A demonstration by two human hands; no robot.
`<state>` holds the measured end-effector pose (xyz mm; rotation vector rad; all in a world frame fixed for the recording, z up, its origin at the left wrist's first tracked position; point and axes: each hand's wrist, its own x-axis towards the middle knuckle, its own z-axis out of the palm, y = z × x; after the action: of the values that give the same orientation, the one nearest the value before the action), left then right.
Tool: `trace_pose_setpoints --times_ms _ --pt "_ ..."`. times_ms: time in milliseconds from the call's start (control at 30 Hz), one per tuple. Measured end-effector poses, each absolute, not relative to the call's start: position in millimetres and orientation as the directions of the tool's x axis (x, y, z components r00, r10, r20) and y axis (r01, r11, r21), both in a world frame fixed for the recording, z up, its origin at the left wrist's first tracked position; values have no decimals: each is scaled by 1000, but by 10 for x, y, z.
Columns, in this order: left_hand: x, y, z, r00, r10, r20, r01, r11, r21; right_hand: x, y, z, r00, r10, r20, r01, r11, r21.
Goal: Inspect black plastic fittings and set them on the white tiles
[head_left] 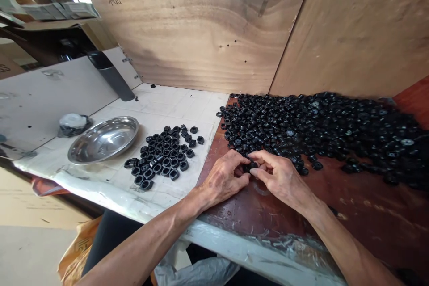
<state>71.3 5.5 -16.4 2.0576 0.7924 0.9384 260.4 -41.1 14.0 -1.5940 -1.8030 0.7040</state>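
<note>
My left hand (227,175) and my right hand (279,173) meet over the red-brown board, fingers closed round one small black plastic part (250,166). Fingertips cover much of it, so its exact shape is hard to see. Just beyond my hands spreads a large heap of black plastic parts (301,120). To the left, on the white surface, lies a smaller group of black ring-shaped parts (164,153), set close together in one layer.
A shallow steel bowl (103,140) stands on the white surface at left, near a wrapped roll (72,123). A dark grey bottle (112,76) leans by the low side panel. Tall plywood boards (208,27) wall off the back. The table's front edge (234,246) runs beneath my forearms.
</note>
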Motion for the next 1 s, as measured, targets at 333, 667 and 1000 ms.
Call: trace_pose_setpoints --times_ms 333,667,1000 --pt "691 46 -109 501 772 391 34 -469 882 2616 -376 156 54 994 93 458 58 -887" --pt "708 52 -226 449 851 272 -31 -289 957 2559 -403 119 143 984 106 331 54 -942" --pt "706 40 -170 446 862 242 -118 -212 970 2562 -459 120 65 974 217 439 167 -883"
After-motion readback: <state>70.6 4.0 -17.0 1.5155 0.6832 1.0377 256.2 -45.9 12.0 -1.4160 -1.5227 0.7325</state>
